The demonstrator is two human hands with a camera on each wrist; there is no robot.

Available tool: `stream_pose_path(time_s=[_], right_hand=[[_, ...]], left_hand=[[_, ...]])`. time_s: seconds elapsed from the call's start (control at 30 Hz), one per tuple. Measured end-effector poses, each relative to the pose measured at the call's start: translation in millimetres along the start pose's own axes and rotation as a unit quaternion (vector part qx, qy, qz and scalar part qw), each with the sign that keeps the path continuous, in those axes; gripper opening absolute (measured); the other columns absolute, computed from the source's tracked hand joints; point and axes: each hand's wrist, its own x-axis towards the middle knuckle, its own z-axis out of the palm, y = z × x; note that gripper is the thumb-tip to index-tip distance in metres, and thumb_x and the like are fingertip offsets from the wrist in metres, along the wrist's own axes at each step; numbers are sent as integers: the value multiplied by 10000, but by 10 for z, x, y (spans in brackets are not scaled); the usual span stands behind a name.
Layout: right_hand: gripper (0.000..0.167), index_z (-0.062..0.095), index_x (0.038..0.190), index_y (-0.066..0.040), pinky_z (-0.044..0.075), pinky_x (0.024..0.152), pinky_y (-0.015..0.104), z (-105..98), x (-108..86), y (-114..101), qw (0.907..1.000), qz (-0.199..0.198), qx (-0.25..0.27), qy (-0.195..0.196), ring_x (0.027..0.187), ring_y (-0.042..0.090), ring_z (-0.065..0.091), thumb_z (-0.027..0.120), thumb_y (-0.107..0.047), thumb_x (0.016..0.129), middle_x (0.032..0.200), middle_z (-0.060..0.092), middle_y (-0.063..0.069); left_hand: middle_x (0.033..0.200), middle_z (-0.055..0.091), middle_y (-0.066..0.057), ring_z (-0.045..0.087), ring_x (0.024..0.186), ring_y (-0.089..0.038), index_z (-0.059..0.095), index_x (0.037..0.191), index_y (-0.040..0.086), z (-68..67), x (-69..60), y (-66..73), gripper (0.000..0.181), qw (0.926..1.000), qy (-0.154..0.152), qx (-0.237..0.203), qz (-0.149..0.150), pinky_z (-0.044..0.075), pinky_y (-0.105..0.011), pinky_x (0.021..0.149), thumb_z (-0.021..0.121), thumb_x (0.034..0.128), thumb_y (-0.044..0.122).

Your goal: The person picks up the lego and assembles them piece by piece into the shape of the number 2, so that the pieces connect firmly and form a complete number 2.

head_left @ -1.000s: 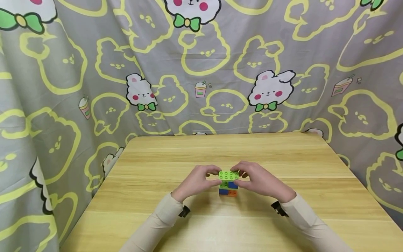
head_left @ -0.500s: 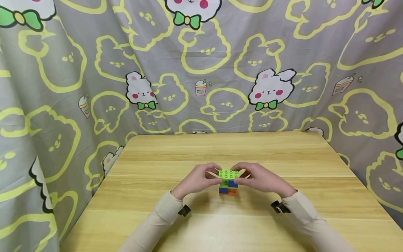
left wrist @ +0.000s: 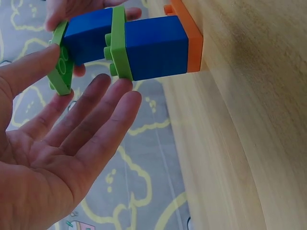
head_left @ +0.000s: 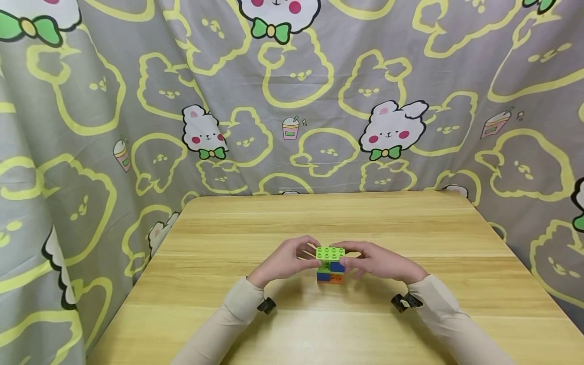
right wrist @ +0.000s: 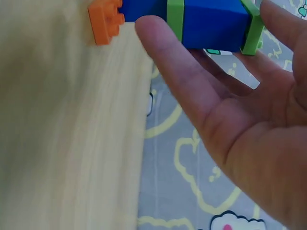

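Note:
A stack of toy building bricks stands upright on the table. Its base is a flat orange brick [right wrist: 100,23], with a blue brick [left wrist: 156,48] on the left half. Above that come a flat green brick [left wrist: 119,45], a second blue brick [head_left: 337,267] on the right half, and a top flat green brick [head_left: 330,253]. My left hand [head_left: 289,256] pinches the left end of the top green brick between thumb and index finger, other fingers spread below. My right hand [head_left: 380,261] pinches its right end likewise; behind the stack its fingers are partly hidden in the head view.
The wooden table [head_left: 237,218] reaches back to a grey curtain [head_left: 255,91] with yellow animal outlines, which also hangs at both sides. Dark wrist cameras sit under both cuffs, the left camera [head_left: 266,305] and the right camera [head_left: 406,301].
My right hand has dropped slightly, and some of its fingers now show below the thumb. My left hand and the stack stay almost in place.

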Motion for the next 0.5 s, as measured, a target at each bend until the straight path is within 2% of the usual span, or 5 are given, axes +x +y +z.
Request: stream_pose_path(time_s=[0.17,0.5], right_hand=[[499,459,1535,-183,594,883,458,16,16,34,9991,-40,391,-181,1209,311,628,553,-336,1070,1546,443,165],[507,440,1544,-133,573,915,516,-9,49,84,9973,-172,612,-375,1131,408,660,541,-303,1078,1376,594,167]], left_hand=[[1142,721,-35,712,1012,-150,657,1193,181,-4,6,-21,295,10000,2,49,-35,591,-304,834,777,932,248],[1105,739,-81,722,988,-189,671,1185,161,-1,10,-27,290,10000,12,-60,-22,589,-330,824,781,928,240]])
